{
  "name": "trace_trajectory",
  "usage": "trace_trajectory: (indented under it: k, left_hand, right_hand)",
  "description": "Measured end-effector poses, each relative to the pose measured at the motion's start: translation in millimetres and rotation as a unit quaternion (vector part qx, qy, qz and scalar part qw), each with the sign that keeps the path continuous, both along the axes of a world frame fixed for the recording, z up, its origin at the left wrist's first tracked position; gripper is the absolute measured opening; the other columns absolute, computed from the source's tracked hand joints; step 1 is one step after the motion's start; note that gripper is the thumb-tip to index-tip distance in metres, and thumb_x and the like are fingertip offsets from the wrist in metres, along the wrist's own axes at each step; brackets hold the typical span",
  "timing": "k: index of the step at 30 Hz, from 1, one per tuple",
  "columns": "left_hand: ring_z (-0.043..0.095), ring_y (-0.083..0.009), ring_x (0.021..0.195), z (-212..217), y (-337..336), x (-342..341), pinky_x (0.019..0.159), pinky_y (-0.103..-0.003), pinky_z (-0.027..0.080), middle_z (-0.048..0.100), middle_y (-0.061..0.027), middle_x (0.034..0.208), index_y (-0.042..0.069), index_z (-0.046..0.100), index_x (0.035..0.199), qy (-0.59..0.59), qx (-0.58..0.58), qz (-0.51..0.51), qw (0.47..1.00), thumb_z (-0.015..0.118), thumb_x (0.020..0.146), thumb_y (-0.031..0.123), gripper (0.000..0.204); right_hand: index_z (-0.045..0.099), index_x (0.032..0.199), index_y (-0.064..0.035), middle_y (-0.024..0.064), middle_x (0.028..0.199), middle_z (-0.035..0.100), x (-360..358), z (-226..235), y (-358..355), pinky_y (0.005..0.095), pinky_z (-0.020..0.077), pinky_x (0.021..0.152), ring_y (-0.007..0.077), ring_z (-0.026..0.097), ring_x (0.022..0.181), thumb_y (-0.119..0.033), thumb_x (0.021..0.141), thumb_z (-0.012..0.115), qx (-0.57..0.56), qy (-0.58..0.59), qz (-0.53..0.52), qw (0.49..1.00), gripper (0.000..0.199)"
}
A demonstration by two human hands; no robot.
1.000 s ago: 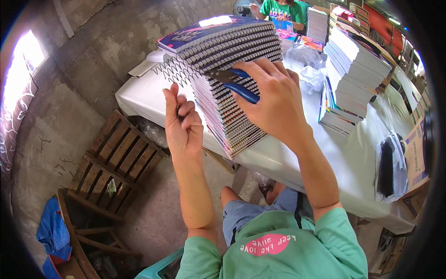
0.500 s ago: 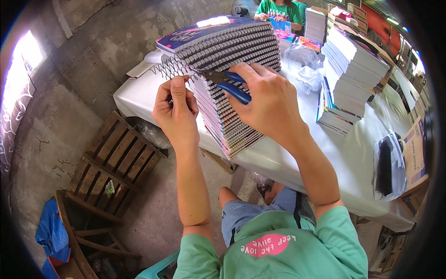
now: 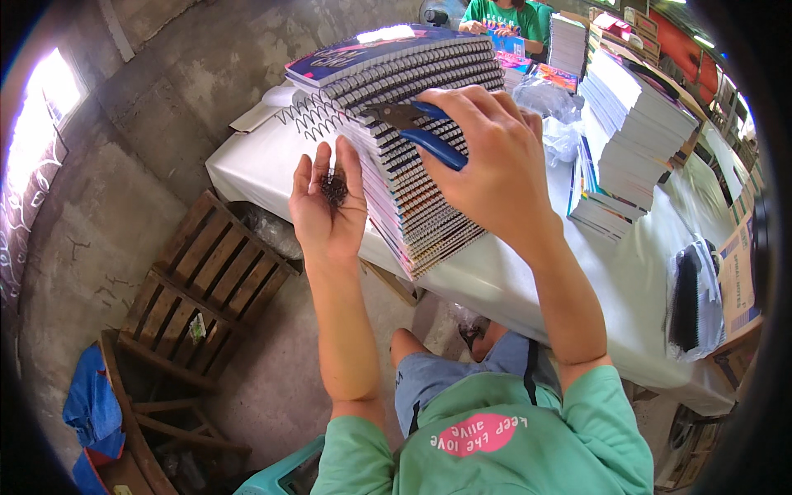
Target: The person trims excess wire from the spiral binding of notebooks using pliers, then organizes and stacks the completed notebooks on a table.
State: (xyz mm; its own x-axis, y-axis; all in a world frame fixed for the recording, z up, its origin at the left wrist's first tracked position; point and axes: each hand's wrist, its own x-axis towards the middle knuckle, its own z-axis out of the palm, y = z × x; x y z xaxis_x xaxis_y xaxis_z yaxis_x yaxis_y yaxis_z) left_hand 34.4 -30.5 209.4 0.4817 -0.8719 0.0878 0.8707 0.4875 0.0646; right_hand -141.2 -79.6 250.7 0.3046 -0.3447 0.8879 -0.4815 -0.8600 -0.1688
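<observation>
Left hand (image 3: 328, 206) turns palm-up with wire clippings (image 3: 334, 190), centre frame.
Right hand (image 3: 487, 161) clenches blue-handled cutters (image 3: 417, 128) at stiff, heavy spiral notebook stack (image 3: 412, 165); clippings look light, loose.

The stack of spiral-bound notebooks (image 3: 412, 140) is standing on the table (image 3: 528, 289), at its near-left edge. The right hand (image 3: 487, 165) is lying against the stack's near face, holding the cutters (image 3: 421, 132). The left hand (image 3: 326, 206) is hovering just left of the stack, palm up, with wire clippings (image 3: 334, 190) lying in it. The paper stacks (image 3: 635, 140) are standing right of the stack. The wooden pallet (image 3: 206, 280) is lying on the floor, left of and below the stack.
</observation>
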Motion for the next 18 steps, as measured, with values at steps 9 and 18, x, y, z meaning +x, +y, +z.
trace_trajectory:
  k: [9,18]
  left_hand:
    - [0.037,0.0000,0.053,28,3,-16,0.038,-0.014,0.024,0.063,-0.0046,0.085,0.002,0.061,0.095,-0.377,0.046,0.230,0.896,0.067,0.086,0.021,0.021]
    - [0.033,0.0014,0.048,34,3,-19,0.038,-0.014,0.024,0.064,-0.0056,0.082,0.003,0.062,0.088,-0.422,0.098,0.303,0.849,0.070,0.084,0.021,0.020]
  right_hand:
    - [0.064,0.104,-0.0125,0.0048,0.099,0.063,12,-1,1,0.0469,0.0404,0.078,0.0242,0.058,0.097,-0.024,0.066,0.071,0.000,0.025,-0.026,0.999,0.040]
    - [0.064,0.095,-0.0082,0.0107,0.081,0.064,13,2,-1,0.0420,0.0495,0.064,0.0302,0.064,0.074,-0.022,0.067,0.069,0.026,0.003,0.036,0.999,0.031]
